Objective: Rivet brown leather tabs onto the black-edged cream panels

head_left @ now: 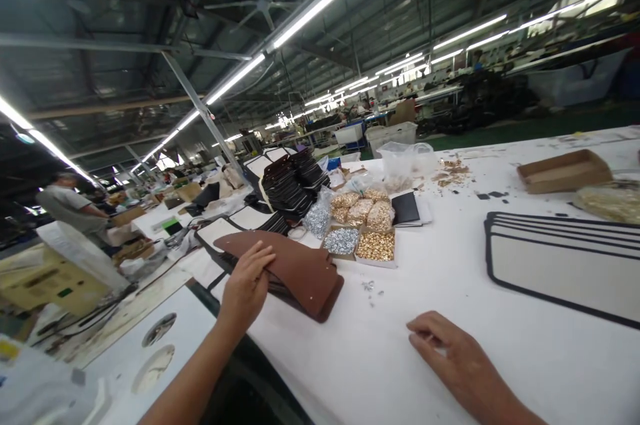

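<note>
My left hand lies with its fingers stretched flat on top of a stack of brown leather-like pieces. The pieces have notched ends and small holes, and they are slightly fanned. Over the white table, to the right of the stack, my right hand has thumb and fingertips drawn close together; anything between them is too small to make out. A few loose silver metal bits lie between the hands. Behind them stand a box of silver studs and a box of gold studs.
Bags of gold studs and tall stacks of dark-edged panels stand behind. Light panels with black borders lie at right, near a cardboard tray. A machine top with round openings is at left; a person stands beyond.
</note>
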Action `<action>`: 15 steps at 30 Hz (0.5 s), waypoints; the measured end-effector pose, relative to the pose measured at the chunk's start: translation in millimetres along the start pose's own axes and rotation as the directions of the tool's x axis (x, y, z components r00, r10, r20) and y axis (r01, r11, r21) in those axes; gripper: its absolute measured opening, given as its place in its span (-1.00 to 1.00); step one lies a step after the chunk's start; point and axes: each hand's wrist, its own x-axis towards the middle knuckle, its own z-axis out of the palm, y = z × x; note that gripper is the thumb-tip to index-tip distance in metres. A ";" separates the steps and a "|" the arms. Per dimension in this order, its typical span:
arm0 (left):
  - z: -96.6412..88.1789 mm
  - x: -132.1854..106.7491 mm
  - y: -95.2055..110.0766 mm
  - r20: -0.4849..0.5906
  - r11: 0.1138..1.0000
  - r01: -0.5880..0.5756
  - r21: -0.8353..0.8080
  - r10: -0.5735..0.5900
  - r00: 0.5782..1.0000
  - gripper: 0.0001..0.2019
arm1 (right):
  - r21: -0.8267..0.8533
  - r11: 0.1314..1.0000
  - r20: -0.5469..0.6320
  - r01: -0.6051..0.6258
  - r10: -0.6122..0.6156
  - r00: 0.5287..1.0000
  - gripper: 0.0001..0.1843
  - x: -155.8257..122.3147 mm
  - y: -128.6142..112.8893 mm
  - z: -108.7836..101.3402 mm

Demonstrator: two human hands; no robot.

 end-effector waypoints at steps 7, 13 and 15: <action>68.3 -24.7 -75.9 0.114 0.992 0.093 0.082 -0.102 0.988 -0.59 | 0.017 0.994 0.126 -0.109 0.106 0.986 -0.66 9.6 6.8 3.4; 99.3 -46.0 -110.2 0.195 0.994 0.096 0.060 -0.106 0.975 -0.51 | 0.142 0.961 0.102 -0.238 0.225 0.969 -0.67 12.9 8.0 0.8; 109.2 -50.9 -122.4 0.159 0.993 0.049 0.111 -0.067 0.985 -0.51 | 0.169 0.951 0.099 -0.258 0.244 0.965 -0.64 15.8 6.4 -0.9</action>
